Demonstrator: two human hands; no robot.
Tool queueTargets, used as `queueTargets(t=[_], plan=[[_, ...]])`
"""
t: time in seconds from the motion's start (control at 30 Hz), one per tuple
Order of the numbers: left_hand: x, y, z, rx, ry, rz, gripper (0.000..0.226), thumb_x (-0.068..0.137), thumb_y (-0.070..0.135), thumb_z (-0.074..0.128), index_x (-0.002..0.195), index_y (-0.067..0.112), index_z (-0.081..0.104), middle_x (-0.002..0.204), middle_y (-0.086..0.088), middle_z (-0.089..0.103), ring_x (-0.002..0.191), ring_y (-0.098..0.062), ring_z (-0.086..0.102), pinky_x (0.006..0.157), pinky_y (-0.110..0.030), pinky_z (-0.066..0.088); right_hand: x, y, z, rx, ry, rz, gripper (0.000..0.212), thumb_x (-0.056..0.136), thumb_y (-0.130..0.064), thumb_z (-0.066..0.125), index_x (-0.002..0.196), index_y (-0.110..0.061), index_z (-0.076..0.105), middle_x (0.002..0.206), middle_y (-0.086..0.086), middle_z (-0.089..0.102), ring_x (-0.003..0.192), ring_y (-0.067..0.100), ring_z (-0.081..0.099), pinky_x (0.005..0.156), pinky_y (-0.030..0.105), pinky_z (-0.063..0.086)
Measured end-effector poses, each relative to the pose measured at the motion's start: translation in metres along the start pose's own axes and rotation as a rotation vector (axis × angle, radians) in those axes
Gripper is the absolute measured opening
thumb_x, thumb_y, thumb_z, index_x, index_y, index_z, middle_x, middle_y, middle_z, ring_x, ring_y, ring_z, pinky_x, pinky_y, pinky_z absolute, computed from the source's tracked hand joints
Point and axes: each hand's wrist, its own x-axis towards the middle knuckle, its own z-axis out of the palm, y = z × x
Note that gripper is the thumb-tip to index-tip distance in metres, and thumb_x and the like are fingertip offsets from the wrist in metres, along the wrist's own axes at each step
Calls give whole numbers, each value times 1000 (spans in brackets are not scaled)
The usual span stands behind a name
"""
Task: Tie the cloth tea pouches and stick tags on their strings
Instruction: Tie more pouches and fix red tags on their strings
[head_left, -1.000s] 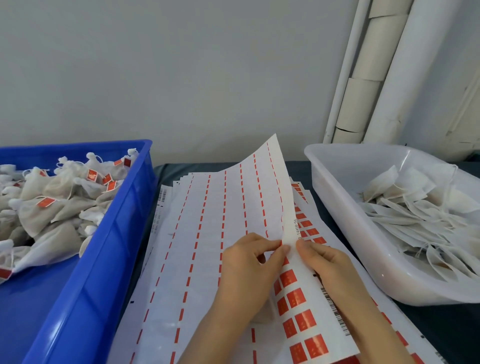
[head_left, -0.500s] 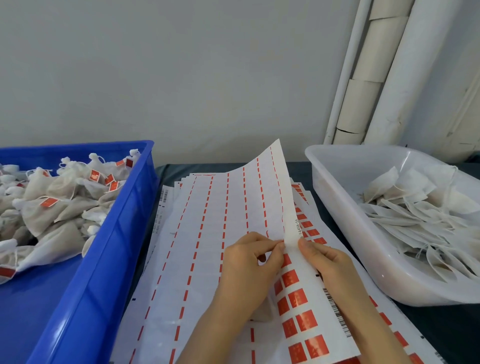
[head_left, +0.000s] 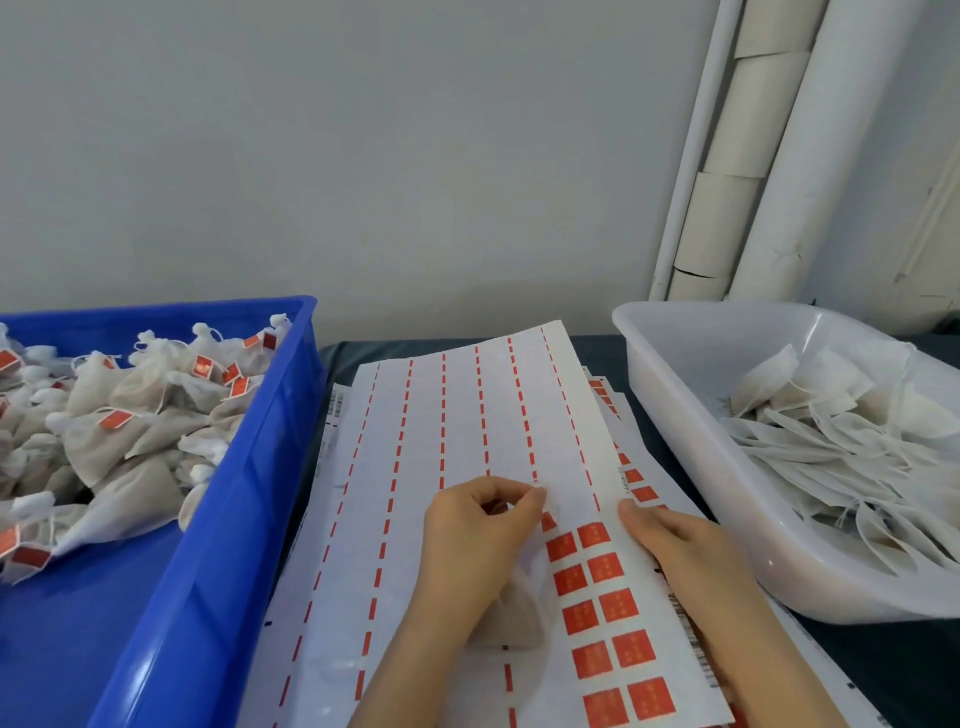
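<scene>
One blue bin (head_left: 234, 467), one white tub (head_left: 675, 415) flank the sheet (head_left: 415, 415); left grip (head_left: 467, 540) clamps pouch (head_left: 511, 621), right grip (head_left: 691, 551) flat.

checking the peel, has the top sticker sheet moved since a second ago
Yes. The sticker sheet has dropped flatter: its far corner sits lower and its right edge nearer the white tub.

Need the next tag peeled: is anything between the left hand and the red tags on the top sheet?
Nothing visible. The red tags lie uncovered on the top sheet just right of the left hand; the right hand presses the sheet's edge beside them, not over them.
</scene>
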Motion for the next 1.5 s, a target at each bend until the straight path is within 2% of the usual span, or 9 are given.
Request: queueTargets(t=[0.2, 0.37, 0.43, 0.6, 0.77, 0.9, 1.07, 1.23, 1.5], plan=[[4, 4, -14, -173, 3, -42, 15, 82, 34, 71, 67, 32, 72, 68, 27, 67, 68, 3, 62, 42, -4, 40, 4, 6, -10, -325, 37, -10, 18, 90, -39, 55, 87, -24, 65, 68, -11, 70, 55, 4, 66, 53, 19, 49], [2, 12, -14, -264, -40, -40, 9, 81, 38, 69, 74, 35, 73, 72, 27, 68, 73, -6, 62, 59, -14, 42, 0, -4, 7, -605, 349, -154, 39, 88, -44, 53, 122, -24, 49, 121, 1, 58, 98, 15, 59, 93, 36, 48], [0, 13, -14, -256, -64, -8, 9, 81, 38, 68, 74, 35, 73, 73, 26, 68, 73, 3, 62, 58, -12, 42, -2, -20, 16, -491, 308, -210, 35, 88, -52, 38, 108, -26, 52, 105, -3, 64, 82, 11, 60, 78, 29, 51], [1, 11, -14, -264, -64, 75, 7, 82, 33, 68, 80, 31, 75, 78, 19, 72, 77, 9, 62, 53, -3, 44, 3, -55, 41, 66, -135, 142, 52, 91, -57, 34, 91, -12, 60, 67, 11, 64, 50, 17, 54, 50, 24, 44], [3, 10, -14, -283, -57, 91, 10, 82, 27, 70, 76, 35, 74, 79, 19, 72, 82, 7, 64, 57, -1, 44, 13, -50, 40, 97, -161, 9, 14, 90, -28, 59, 93, -15, 60, 74, 10, 68, 58, 16, 60, 60, 23, 49], [3, 8, -13, -323, -61, 52, 6, 82, 32, 69, 81, 35, 74, 82, 21, 72, 81, 8, 64, 57, -4, 47, 20, -46, 30, 172, -146, -86, 11, 86, -15, 65, 96, -17, 64, 83, 6, 69, 69, 17, 63, 61, 22, 51], [5, 9, -15, -509, -66, -34, 18, 88, 15, 62, 102, 23, 70, 89, 4, 76, 83, -14, 72, 74, -23, 58, 26, -39, 33, 241, 149, -278, 16, 83, -31, 64, 99, -32, 59, 92, -15, 65, 80, 9, 67, 60, 14, 53], [7, 12, -15, -661, -55, -105, 19, 87, 15, 65, 106, 20, 64, 89, -1, 76, 83, -18, 73, 67, -23, 58, 21, -27, 45, 357, 107, -375, 34, 66, -42, 64, 99, -37, 61, 91, -26, 67, 89, -1, 66, 68, 15, 53], [8, 11, -13, -684, -113, -145, 23, 89, 21, 63, 111, 21, 61, 92, 3, 76, 86, -14, 73, 65, -21, 57, 19, -24, 49, 410, 78, -474, 34, 69, -40, 62, 103, -39, 61, 94, -33, 65, 94, -7, 63, 75, 18, 54]])
